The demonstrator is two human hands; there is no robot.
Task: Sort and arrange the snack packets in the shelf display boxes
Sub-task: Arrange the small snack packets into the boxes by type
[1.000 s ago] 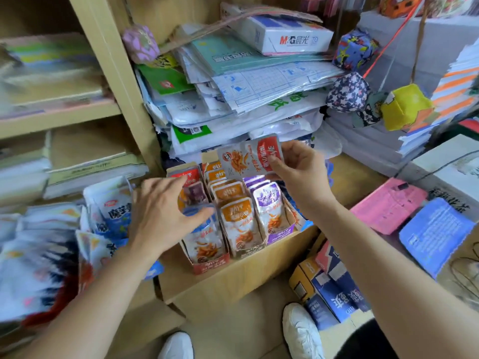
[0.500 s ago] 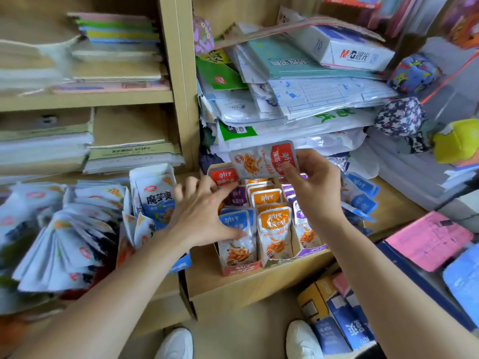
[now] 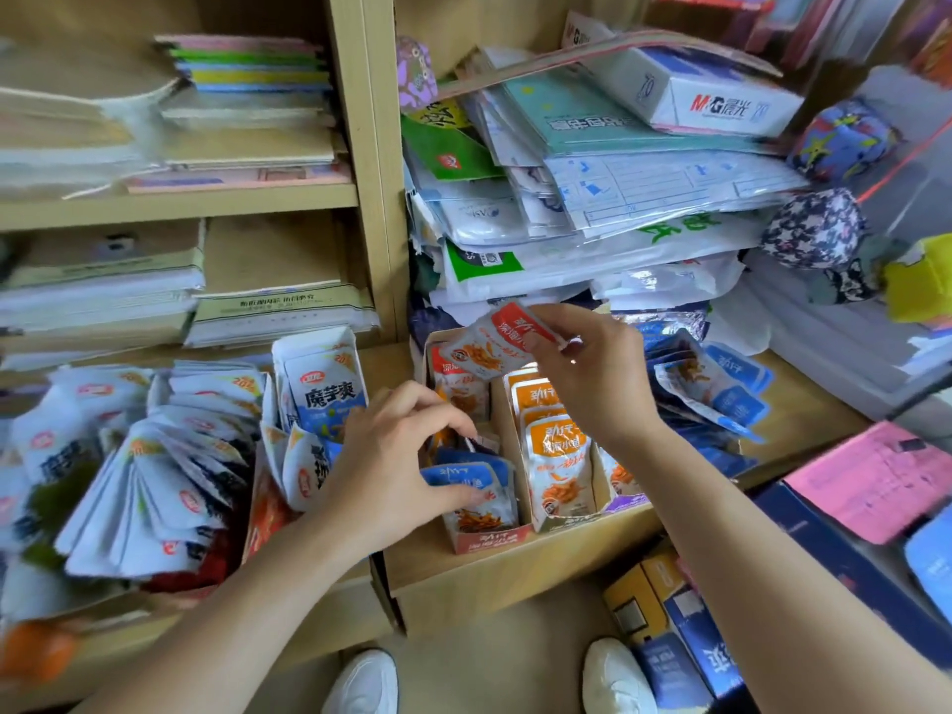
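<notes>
Pinched seemingly light, floppy, slick red packet (image 3: pixel 492 343) by its 3 o'clock edge with right hand (image 3: pixel 592 376), gripped blue packets (image 3: pixel 476 489) at 6 o'clock with left hand (image 3: pixel 394 458).

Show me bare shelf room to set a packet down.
Bare shelf right of the loose blue packets, before the pink paper; a strip in front of the display box. Crowded: the fanned white packets on the left.

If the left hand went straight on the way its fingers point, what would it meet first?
Likely the red packets behind the blue packets, left row of the display box; depth is unclear.
</notes>
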